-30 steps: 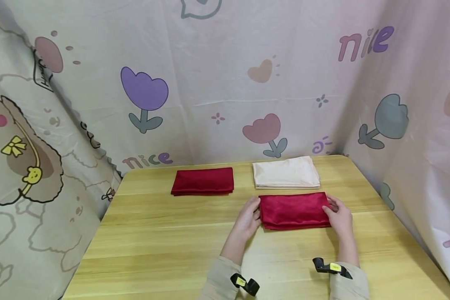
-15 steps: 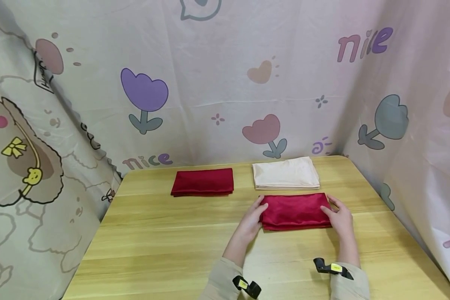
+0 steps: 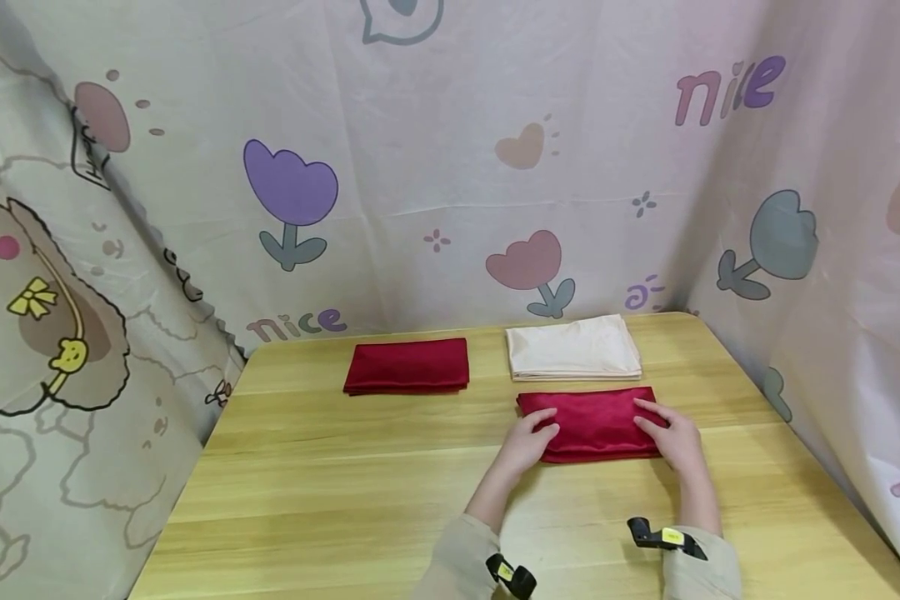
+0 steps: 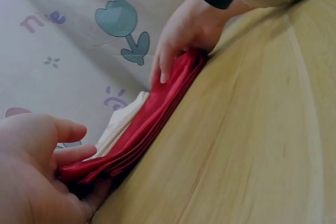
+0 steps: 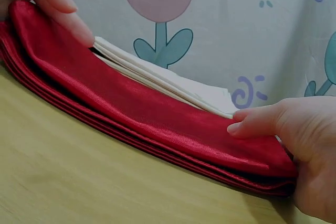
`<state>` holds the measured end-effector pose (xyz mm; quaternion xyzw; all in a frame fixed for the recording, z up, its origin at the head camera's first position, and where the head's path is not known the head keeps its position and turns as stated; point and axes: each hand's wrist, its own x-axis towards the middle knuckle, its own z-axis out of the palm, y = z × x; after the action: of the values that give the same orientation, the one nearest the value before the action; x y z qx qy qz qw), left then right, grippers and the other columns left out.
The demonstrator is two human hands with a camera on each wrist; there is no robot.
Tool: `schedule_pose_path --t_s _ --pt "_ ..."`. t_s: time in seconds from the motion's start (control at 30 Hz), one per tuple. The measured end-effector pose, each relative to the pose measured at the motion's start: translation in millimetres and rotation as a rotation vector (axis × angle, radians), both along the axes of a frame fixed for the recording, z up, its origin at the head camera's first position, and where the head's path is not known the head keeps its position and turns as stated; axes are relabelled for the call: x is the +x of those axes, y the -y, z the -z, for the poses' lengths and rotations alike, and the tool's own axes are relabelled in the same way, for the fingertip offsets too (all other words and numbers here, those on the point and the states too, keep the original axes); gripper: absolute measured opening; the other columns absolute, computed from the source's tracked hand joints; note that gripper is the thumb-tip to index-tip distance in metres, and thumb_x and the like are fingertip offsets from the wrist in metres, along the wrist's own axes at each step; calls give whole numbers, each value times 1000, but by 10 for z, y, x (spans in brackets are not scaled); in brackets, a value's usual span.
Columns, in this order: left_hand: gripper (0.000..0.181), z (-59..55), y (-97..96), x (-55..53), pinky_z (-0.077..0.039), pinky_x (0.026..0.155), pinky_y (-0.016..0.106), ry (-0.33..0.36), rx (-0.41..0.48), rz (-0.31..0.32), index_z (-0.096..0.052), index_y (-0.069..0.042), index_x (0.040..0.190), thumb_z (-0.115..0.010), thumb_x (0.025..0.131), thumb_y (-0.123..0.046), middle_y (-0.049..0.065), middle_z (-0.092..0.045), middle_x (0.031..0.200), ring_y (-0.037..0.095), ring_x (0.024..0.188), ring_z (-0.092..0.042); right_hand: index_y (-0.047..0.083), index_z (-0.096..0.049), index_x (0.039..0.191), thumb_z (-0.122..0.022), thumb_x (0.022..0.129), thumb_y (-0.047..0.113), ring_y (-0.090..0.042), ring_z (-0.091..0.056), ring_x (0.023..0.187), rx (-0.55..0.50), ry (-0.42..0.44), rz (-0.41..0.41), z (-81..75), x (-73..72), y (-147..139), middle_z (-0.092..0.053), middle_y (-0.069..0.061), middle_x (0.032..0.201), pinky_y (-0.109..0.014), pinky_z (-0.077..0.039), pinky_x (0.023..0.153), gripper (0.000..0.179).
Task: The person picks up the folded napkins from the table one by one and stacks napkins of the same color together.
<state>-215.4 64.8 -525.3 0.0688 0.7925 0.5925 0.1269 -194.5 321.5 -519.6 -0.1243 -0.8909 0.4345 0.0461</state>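
A folded dark red satin cloth (image 3: 596,427), several layers thick, lies near the right side of the table. My left hand (image 3: 527,442) grips its left end; in the left wrist view, the fingers (image 4: 72,153) of that hand lie on top and part of the hand goes under the edge. At the opposite end my right hand (image 3: 678,437) holds the cloth, with fingertips (image 5: 235,128) on its upper face and the palm around the end. The undersides of both grips are hidden in the head view.
Behind the red cloth lies a folded cream cloth (image 3: 573,350). Farther left, a second folded dark red cloth (image 3: 407,367) rests near the back edge of the wooden table (image 3: 307,492). A printed curtain (image 3: 412,150) hangs behind and at both sides.
My left hand has moved right, from the cloth's left edge to over its left end. The right-hand fingers have shifted slightly inward. The red cloth stays almost in place.
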Motion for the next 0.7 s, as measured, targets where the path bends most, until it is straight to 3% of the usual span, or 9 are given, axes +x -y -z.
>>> schedule_pose_path --t_s 0.27,0.47,0.7 --pt "32 -26 -99 6 -43 105 48 -107 -175 -49 -68 -12 122 -62 92 -21 16 -62 130 34 127 -53 5 -64 126 -65 93 18 -50 -43 130 91 -53 -84 59 -12 24 -52 -31 137 -59 -34 107 36" --pt "31 -29 -132 29 -44 104 47 -163 -209 -99 -70 -6 119 -63 91 -17 19 -63 125 36 123 -55 3 -69 119 -67 90 14 -51 -51 117 197 -108 -101 106 -29 40 -59 -34 122 -60 -38 101 31" --pt "32 -15 -142 67 -38 110 53 -176 -214 -139 -69 -6 121 -62 91 -17 23 -59 132 43 133 -45 1 -71 112 -68 88 13 -50 -52 110 240 -139 -70 118 -17 67 -60 -32 113 -59 -39 96 27"
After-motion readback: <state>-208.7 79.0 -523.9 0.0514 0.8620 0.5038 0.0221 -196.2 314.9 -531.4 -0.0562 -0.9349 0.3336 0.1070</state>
